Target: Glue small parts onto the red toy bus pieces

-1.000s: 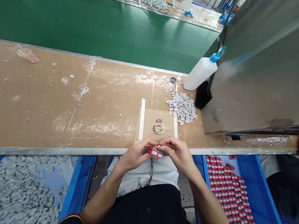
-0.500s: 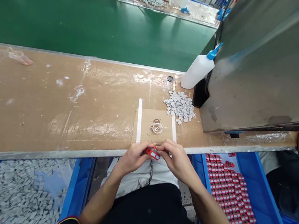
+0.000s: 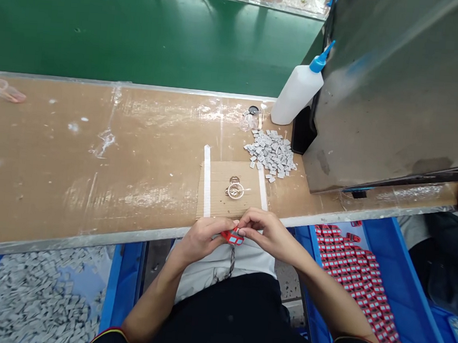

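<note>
My left hand is closed around a small red toy car with pale windows, held just off the table's front edge. My right hand pinches at the car's upper side, thumb and forefinger together; whatever lies between those fingertips is too small to make out. Just beyond the hands, a small clear cup with a thin stick across it rests on a cardboard sheet. A pile of small grey flat pieces lies to the right of the cup.
Behind the pile stands a white squeeze bottle with a blue nozzle, beside a large metal housing. Below left, a blue bin holds grey pieces; below right, another bin holds rows of red cars. Part of another person shows at right.
The view has tilted down and shifted slightly, so table items sit differently in the picture. Both hands stay together at the red toy car, with the right fingers slightly repositioned on it.
</note>
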`<state>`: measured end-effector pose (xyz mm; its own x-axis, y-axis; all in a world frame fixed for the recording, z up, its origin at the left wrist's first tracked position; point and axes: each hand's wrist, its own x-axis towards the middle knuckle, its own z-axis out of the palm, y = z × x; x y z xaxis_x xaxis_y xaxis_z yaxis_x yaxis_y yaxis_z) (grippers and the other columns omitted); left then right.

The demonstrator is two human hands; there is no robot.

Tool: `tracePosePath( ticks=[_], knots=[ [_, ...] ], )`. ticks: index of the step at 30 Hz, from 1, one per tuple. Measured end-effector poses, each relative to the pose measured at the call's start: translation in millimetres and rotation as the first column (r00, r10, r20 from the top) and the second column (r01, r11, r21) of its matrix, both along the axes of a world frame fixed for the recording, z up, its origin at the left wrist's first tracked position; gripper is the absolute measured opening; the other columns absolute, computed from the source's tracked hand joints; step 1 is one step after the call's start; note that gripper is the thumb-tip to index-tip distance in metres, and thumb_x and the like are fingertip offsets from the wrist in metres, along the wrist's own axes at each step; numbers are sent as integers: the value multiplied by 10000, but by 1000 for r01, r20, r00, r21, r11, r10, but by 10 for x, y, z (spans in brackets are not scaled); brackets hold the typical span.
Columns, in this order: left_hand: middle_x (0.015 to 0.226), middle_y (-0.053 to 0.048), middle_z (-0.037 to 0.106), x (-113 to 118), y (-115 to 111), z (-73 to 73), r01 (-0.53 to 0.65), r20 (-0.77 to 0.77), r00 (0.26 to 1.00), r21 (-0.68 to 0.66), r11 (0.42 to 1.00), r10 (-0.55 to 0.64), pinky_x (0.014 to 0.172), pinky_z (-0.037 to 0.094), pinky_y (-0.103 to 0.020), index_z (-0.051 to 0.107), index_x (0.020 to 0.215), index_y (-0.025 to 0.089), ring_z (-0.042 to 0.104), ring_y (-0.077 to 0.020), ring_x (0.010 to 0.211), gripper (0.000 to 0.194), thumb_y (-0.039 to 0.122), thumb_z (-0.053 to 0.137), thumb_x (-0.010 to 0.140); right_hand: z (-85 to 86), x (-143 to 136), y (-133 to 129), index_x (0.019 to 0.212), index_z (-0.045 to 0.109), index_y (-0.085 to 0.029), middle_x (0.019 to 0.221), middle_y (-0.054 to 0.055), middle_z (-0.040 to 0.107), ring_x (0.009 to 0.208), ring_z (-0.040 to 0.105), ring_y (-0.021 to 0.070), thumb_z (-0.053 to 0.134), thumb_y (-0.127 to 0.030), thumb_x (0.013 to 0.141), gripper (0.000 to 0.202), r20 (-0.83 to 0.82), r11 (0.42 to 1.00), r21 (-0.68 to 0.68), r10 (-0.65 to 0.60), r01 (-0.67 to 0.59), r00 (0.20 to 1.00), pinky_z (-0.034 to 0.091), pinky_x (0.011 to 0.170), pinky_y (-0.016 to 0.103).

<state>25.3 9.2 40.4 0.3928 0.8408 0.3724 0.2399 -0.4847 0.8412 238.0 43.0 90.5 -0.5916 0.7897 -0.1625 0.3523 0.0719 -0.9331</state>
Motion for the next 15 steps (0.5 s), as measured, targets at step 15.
tracePosePath(
  ticks=[15],
  knots=[
    [993,-99,820,-12,-78,-119,-54,12,999,116,992,53,777,645,-288,685,1076,215,805,-210,900,113,237,636,977,22,-50,-37,831,666,-189,834,12,657,778,629,150,734,-193,876,81,-41,996,-85,-39,35,998,488,690,257]
  ],
)
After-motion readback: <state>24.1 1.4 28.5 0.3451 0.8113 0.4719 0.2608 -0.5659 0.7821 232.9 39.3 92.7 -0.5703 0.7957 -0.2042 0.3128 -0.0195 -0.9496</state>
